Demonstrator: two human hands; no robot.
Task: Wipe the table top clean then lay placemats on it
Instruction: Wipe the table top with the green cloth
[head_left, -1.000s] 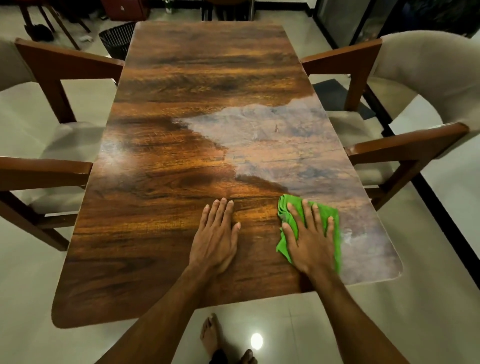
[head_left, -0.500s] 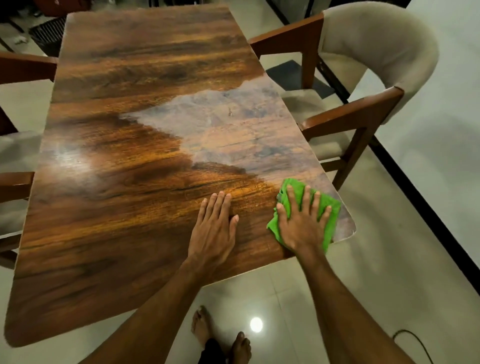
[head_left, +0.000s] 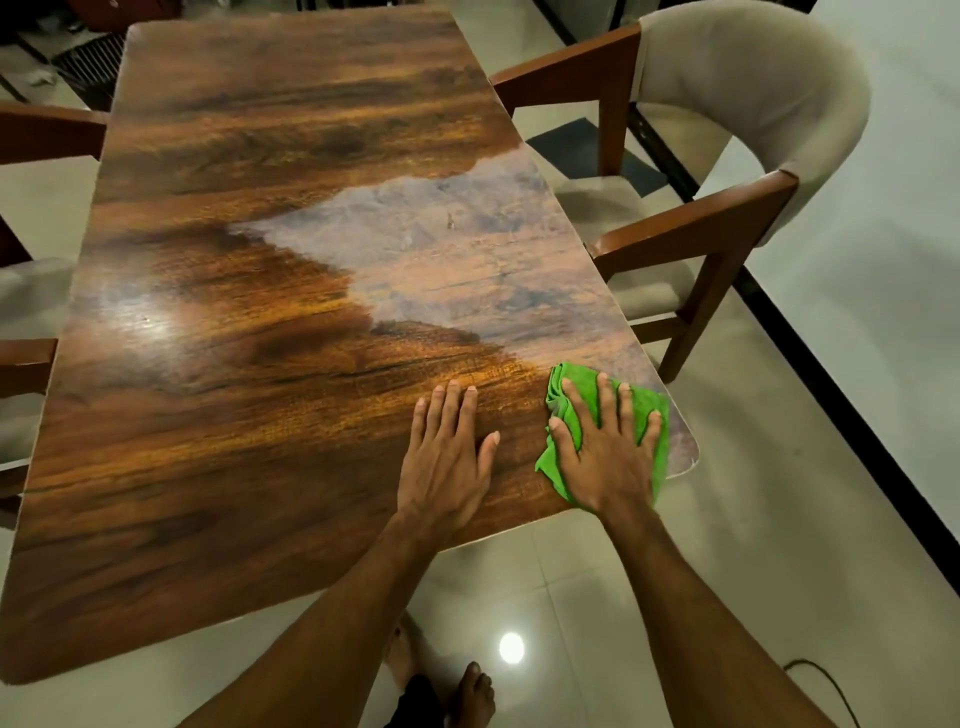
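Note:
A long wooden table top (head_left: 249, 364) with dark grain fills the view. A green cloth (head_left: 563, 395) lies bunched at its near right corner. My right hand (head_left: 605, 452) presses flat on the cloth with fingers spread and straight. My left hand (head_left: 447, 457) rests flat on the bare wood just left of the cloth, fingers together. A pale hazy patch (head_left: 467, 260) runs across the right half of the table beyond the cloth. No placemats are in view.
An armchair with a wooden frame and beige padding (head_left: 727, 156) stands close against the right edge. Wooden chair arms (head_left: 31, 358) show at the left edge. A dark basket (head_left: 88, 67) sits on the floor at the far left. My bare feet (head_left: 470, 696) stand on the tiled floor.
My right hand with the cloth has slid right toward the near right corner. My left hand stays flat on the wood. The view has swung right and closer.

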